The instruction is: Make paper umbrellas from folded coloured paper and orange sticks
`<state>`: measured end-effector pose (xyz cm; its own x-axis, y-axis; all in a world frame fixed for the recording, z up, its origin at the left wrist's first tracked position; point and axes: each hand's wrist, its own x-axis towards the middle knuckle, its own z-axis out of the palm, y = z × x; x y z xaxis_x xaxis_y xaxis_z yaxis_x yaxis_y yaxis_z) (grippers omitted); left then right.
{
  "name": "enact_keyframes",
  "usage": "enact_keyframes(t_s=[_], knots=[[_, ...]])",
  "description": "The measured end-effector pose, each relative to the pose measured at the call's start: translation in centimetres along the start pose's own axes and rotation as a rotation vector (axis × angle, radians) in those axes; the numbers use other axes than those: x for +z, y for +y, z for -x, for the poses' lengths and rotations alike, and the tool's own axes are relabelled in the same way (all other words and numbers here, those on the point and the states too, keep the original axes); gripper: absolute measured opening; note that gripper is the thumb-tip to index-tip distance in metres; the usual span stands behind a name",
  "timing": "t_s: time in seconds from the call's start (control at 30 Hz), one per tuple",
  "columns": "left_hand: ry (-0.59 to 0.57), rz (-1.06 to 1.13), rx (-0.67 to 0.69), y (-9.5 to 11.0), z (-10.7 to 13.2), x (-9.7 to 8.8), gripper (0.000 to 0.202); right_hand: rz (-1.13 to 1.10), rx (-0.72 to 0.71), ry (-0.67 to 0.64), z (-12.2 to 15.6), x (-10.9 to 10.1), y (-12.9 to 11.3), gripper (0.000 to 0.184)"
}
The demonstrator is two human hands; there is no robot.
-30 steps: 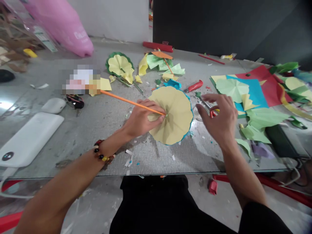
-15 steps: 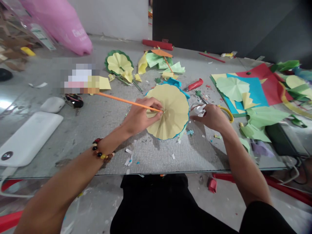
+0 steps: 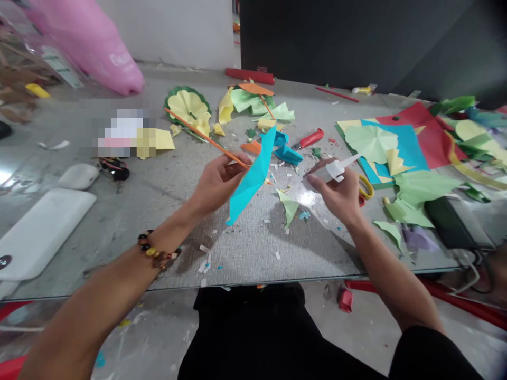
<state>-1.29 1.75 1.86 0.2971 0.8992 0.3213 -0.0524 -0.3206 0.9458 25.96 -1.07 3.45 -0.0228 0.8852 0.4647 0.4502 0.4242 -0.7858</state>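
Note:
My left hand (image 3: 217,184) grips a thin orange stick (image 3: 202,137), which runs up and to the left across the table. Where the stick ends, a pleated paper disc with a cyan backing (image 3: 251,179) stands edge-on, so its yellow face is hidden. My right hand (image 3: 336,198) pinches a small white tube (image 3: 330,170), probably glue, with its nozzle pointing up and to the right. Yellow-handled scissors (image 3: 366,187) lie just beyond my right hand, and a red craft knife (image 3: 309,138) lies farther back.
Paper scraps litter the table (image 3: 245,248). A yellow-green paper flower (image 3: 186,105) lies at the back, and stacked coloured sheets (image 3: 404,142) cover the right. A white power bank (image 3: 39,232) and a white mouse (image 3: 78,177) sit at the left.
The disc has lifted off the table and turned edge-on, with the stick swung back across it. My right hand has picked up the white tube and moved away from the scissors.

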Motion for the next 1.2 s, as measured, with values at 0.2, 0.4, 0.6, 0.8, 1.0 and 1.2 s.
enact_keyframes(t_s=[0.2,0.4,0.6,0.8,1.0,1.2], knots=[[-0.009,-0.063,0.086,0.0,0.4,1.3,0.044,-0.162,0.035,-0.081,2.3,3.4,-1.8,0.017],[0.016,-0.147,0.119,-0.6,1.0,2.0,0.034,-0.219,0.089,-0.105,2.9,4.2,-1.6,0.02],[0.01,-0.209,0.177,-0.9,1.2,2.3,0.027,-0.205,0.113,-0.099,3.1,4.5,-1.3,0.015],[0.033,-0.214,0.212,-0.5,1.2,2.6,0.026,-0.174,0.102,-0.064,3.1,4.6,-1.6,0.015],[0.075,-0.229,0.209,-0.6,1.2,2.4,0.034,-0.192,0.177,0.007,2.5,4.1,-1.1,0.025],[-0.019,-0.536,0.212,0.4,1.0,1.1,0.017,-0.317,0.07,0.226,0.5,1.0,-1.2,0.029]])
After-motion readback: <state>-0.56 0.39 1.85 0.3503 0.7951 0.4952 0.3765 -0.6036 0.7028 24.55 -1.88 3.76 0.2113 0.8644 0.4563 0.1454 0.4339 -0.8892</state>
